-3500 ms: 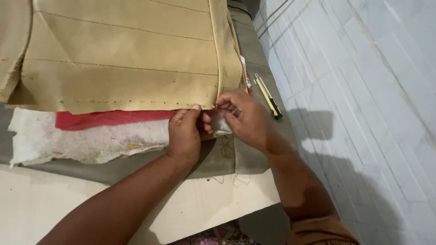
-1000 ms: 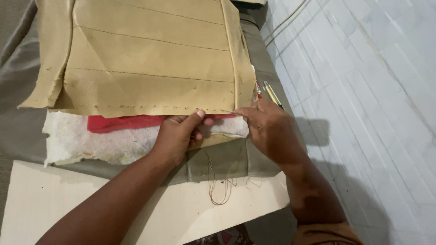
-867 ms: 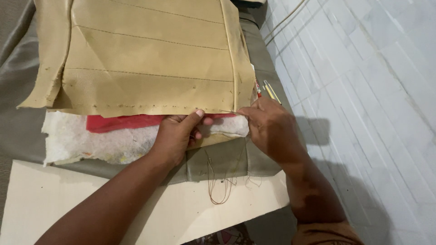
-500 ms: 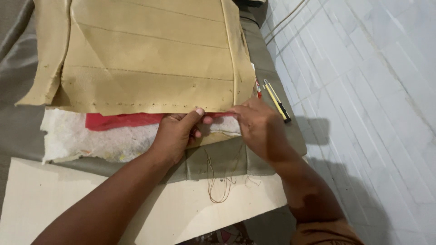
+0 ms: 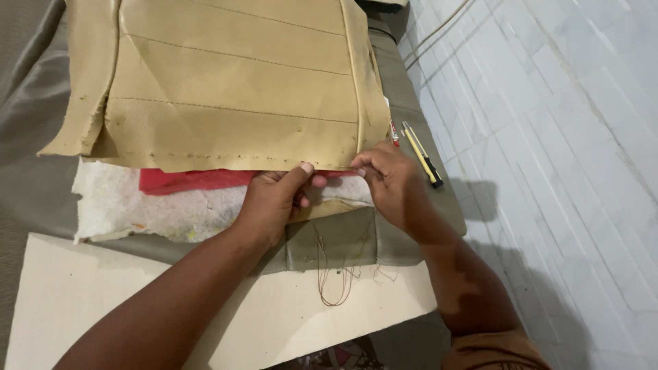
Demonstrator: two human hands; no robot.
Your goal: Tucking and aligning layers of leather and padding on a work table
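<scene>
A tan stitched leather-like cover (image 5: 233, 96) lies flat, with a row of small holes along its near edge. My left hand (image 5: 277, 199) presses that near edge down, thumb on top, over red fabric (image 5: 185, 180) and white padding (image 5: 137, 209). My right hand (image 5: 391, 185) pinches the same edge at the cover's near right corner, fingertips closed on the seam. Loose brown thread (image 5: 336, 274) dangles below my hands across an olive cloth (image 5: 343, 240). Whether a needle is held is too small to tell.
A pale board (image 5: 205, 322) lies under the work at the near side. A yellow-and-black utility knife (image 5: 421, 154) and a red pen-like tool (image 5: 394, 131) rest at the right edge of the grey surface. White tiled floor (image 5: 548, 137) is to the right.
The right hand slid a little left along the cover's near edge toward the left thumb. The left hand stays pressed in the same spot; the view shifted slightly.
</scene>
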